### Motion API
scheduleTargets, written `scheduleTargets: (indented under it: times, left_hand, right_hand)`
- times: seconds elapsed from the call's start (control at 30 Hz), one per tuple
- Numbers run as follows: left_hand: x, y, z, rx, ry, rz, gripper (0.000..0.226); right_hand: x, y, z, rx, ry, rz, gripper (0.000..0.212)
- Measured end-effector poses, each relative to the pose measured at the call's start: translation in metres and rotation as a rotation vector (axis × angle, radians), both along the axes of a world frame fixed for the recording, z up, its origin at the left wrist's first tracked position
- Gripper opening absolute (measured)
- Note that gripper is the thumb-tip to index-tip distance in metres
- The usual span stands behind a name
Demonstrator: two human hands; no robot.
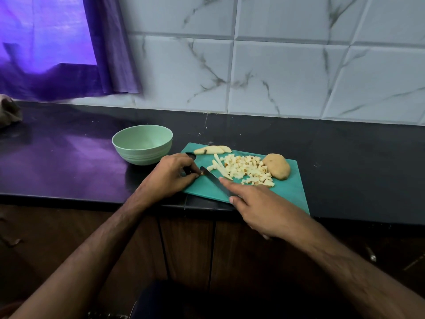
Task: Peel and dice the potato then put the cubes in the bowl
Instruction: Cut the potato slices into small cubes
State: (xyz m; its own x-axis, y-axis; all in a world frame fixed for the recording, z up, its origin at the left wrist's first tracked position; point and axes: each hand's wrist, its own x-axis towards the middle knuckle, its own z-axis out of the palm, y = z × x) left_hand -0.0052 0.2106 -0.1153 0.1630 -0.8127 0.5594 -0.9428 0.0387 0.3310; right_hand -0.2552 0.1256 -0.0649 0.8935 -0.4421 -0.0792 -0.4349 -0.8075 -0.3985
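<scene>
Knife [216, 180] handle gripped by left hand [174, 174]; blade touched by right hand [259, 207], forefinger extended. Potato cubes [248, 170] piled on cutting board [289, 192]; bowl [142, 143] left.

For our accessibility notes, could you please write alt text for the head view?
On a teal cutting board, the left hand holds a knife by its handle while the right hand's forefinger touches the blade beside diced potato cubes and uncut strips. A potato piece lies right; an empty green bowl stands left.
</scene>
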Motion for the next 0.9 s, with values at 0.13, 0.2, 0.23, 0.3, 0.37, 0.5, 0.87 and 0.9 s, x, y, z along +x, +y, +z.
scheduleTargets:
  times: [0.13,0.2,0.23,0.3,0.37,0.5,0.87,0.9]
  left_hand:
    - [-0.001,0.001,0.001,0.002,0.010,-0.003,0.008]
    - [0.000,0.001,0.000,0.005,0.035,-0.002,0.009]
    - [-0.001,0.001,0.000,0.005,0.048,0.002,0.010]
    - [-0.002,0.001,0.000,0.000,0.083,0.013,0.012]
    - [-0.002,0.001,-0.001,-0.005,0.124,0.018,0.018]
    - [0.002,0.003,-0.002,-0.002,0.039,0.115,0.012]
    - [0.005,0.000,-0.005,0.077,-0.052,0.191,0.010]
    - [0.005,0.000,-0.005,0.076,-0.047,0.180,0.011]
  right_hand:
    - [0.006,0.003,-0.004,-0.095,0.009,-0.004,0.053]
    - [0.010,0.004,-0.005,-0.157,0.023,-0.005,0.053]
    - [0.013,0.005,-0.005,-0.193,0.031,-0.002,0.053]
    - [0.017,0.007,-0.003,-0.223,0.049,0.006,0.052]
    - [0.018,0.004,0.002,-0.182,0.047,0.001,0.052]
    - [0.010,0.000,0.013,-0.166,-0.004,-0.033,0.051]
    - [0.012,0.006,-0.007,-0.140,0.004,0.034,0.053]
    - [0.014,0.005,-0.009,-0.127,0.002,0.037,0.052]
